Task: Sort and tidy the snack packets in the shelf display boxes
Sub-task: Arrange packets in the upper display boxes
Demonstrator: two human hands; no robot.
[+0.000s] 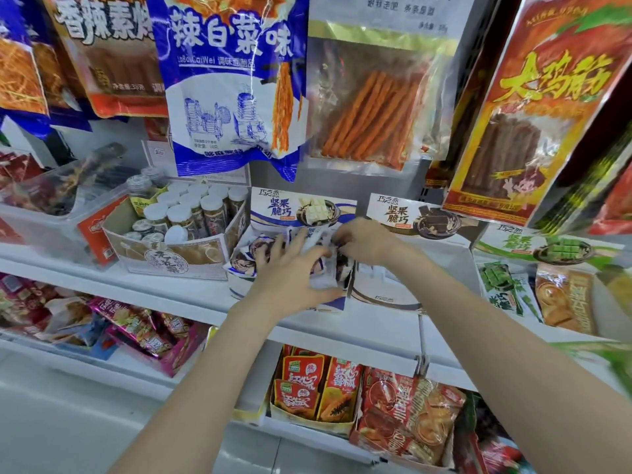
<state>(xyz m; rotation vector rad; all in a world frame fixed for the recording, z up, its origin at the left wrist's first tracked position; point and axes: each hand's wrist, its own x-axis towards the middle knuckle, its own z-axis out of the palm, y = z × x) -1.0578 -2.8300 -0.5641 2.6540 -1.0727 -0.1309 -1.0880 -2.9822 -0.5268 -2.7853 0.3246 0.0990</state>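
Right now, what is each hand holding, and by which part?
Both hands, left hand and right hand, hold white snack packets in the blue-and-white display box; blur hides the exact hold.

a large blue-and-white hanging bag hangs above the white shelf, beside a clear bag of orange sticks and a red-and-yellow bag. a cardboard box of white-capped jars stands at the left, near a clear plastic bin. on the lower shelf, red papaya pouches stand upright.
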